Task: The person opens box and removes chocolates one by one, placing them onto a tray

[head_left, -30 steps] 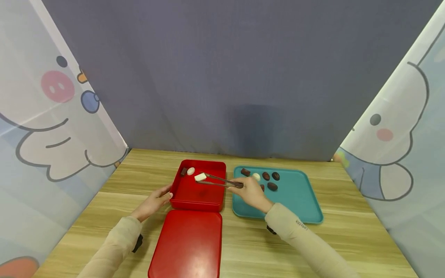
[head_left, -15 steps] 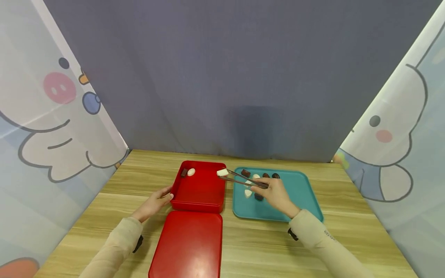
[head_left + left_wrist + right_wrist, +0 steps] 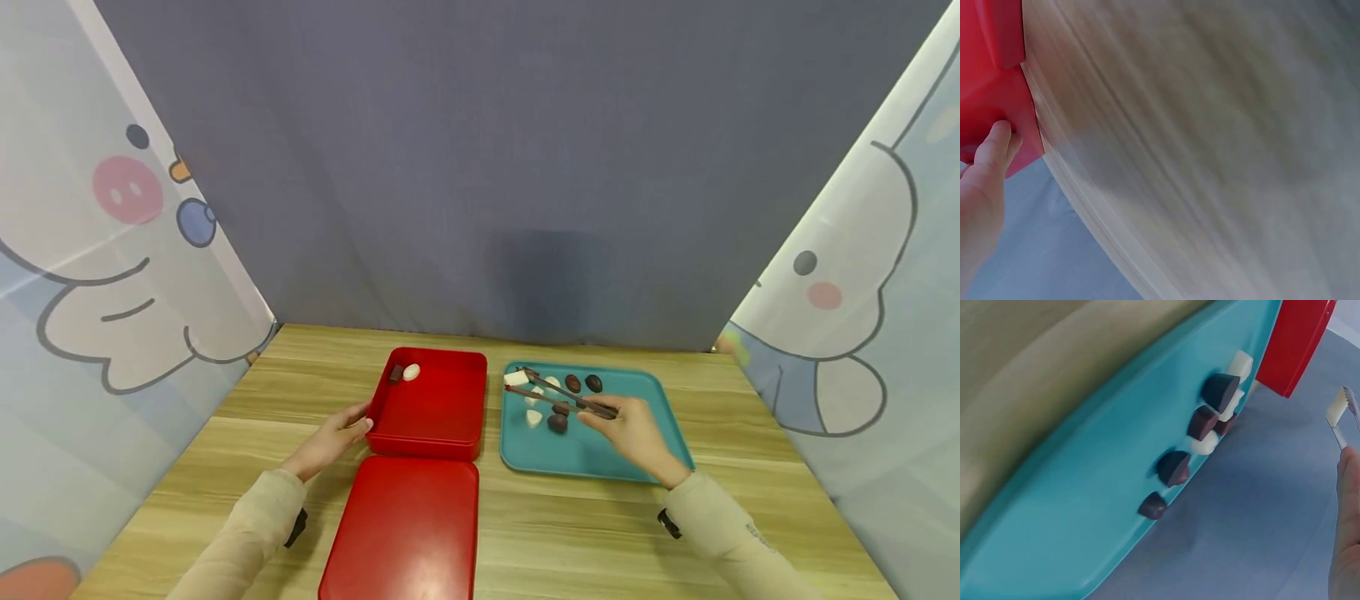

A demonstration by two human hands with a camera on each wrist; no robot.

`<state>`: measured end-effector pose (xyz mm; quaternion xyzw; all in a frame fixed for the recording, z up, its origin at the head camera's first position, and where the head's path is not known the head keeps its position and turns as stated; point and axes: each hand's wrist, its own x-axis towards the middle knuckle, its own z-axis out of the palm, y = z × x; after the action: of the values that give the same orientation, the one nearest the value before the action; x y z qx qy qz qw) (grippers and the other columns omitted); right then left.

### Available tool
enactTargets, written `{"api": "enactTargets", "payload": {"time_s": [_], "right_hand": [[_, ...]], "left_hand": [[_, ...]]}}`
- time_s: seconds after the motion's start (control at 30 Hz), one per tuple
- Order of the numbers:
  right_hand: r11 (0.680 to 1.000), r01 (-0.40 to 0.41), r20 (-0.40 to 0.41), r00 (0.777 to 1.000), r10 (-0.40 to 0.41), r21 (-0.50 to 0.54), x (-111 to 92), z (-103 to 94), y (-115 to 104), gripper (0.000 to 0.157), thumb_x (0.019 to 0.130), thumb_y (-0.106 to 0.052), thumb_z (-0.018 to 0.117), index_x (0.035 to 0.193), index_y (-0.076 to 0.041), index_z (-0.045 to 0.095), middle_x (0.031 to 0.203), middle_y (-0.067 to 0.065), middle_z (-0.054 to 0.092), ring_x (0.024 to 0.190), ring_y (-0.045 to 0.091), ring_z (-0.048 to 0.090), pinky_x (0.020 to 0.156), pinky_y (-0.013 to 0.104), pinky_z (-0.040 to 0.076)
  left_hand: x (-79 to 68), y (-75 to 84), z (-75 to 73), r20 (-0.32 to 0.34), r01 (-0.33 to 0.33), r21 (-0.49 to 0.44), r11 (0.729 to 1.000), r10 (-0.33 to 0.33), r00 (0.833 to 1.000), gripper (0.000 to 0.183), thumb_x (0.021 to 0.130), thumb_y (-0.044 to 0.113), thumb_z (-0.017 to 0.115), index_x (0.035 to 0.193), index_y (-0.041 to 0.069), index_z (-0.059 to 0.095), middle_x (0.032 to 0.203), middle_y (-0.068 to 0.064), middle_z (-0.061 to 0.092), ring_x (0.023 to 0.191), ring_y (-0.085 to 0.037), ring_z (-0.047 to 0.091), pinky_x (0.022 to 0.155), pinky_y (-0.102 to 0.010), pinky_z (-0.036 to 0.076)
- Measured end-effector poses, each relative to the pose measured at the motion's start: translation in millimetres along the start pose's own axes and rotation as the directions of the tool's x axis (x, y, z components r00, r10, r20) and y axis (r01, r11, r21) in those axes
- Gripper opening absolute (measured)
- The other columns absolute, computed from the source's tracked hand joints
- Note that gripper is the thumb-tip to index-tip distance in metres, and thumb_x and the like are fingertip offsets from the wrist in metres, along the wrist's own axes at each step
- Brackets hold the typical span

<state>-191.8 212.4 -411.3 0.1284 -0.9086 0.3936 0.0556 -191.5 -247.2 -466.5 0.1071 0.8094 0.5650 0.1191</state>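
My right hand [image 3: 626, 425] grips dark tongs [image 3: 566, 398] above the teal tray [image 3: 667, 417]. A white chocolate block [image 3: 517, 378] sits between the tong tips, over the tray's left end; the right wrist view shows the same block [image 3: 1337, 407] pinched and raised. My left hand [image 3: 333, 439] touches the left side of the red box [image 3: 427, 446], and in the left wrist view its fingers [image 3: 999, 140] rest almost straight against the box wall. Inside the box, a dark chocolate [image 3: 396, 374] and a white oval chocolate [image 3: 411, 372] lie at the back left.
Several dark and white chocolates, including a white piece [image 3: 533, 418] and a dark round one [image 3: 557, 423], lie on the tray's left half. A red lid [image 3: 405, 525] lies in front of the box on the wooden table [image 3: 540, 542]. A grey curtain [image 3: 525, 167] stands behind.
My right hand has moved right, carrying the tongs and white block from over the red box to over the teal tray. The left hand has stayed at the box.
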Motion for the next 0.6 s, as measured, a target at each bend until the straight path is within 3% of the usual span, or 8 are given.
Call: {"api": "enactTargets", "payload": {"time_s": [0.13,0.37,0.6], "right_hand": [[1.0,0.009,-0.008,1.0,-0.009,-0.012,-7.7,-5.1,9.8,0.041,0.082,-0.034,0.067,0.11,-0.003,0.066,0.089,0.008,0.07,0.048,0.007,0.043,0.041,0.023,0.035],[0.998,-0.016,-0.034,0.999,0.014,-0.059,-20.6,-15.9,24.1,0.041,0.081,-0.032,0.068,0.109,-0.002,0.067,0.094,0.012,0.069,0.053,0.007,0.049,0.044,0.023,0.037],[0.998,-0.023,-0.047,0.999,0.02,-0.062,-34.7,-24.8,41.6,0.039,0.082,-0.028,0.068,0.109,0.0,0.066,0.099,0.016,0.068,0.08,0.017,0.066,0.061,0.019,0.051]], "left_hand": [[-0.7,0.7,0.8,0.0,-0.009,0.017,1.0,0.009,1.0,0.057,0.099,0.018,0.04,0.145,-0.005,0.014,0.148,-0.027,0.017,0.135,-0.039,0.023,0.106,-0.046,0.031],[0.2,2.6,0.9,-0.007,-0.006,0.026,1.0,0.006,1.0,0.058,0.099,0.018,0.041,0.144,-0.006,0.014,0.148,-0.028,0.017,0.134,-0.04,0.024,0.105,-0.046,0.031],[0.8,0.3,0.0,0.008,-0.009,0.013,1.0,0.009,1.0,0.057,0.099,0.016,0.041,0.144,-0.007,0.015,0.147,-0.028,0.019,0.134,-0.04,0.025,0.105,-0.046,0.032]]}}
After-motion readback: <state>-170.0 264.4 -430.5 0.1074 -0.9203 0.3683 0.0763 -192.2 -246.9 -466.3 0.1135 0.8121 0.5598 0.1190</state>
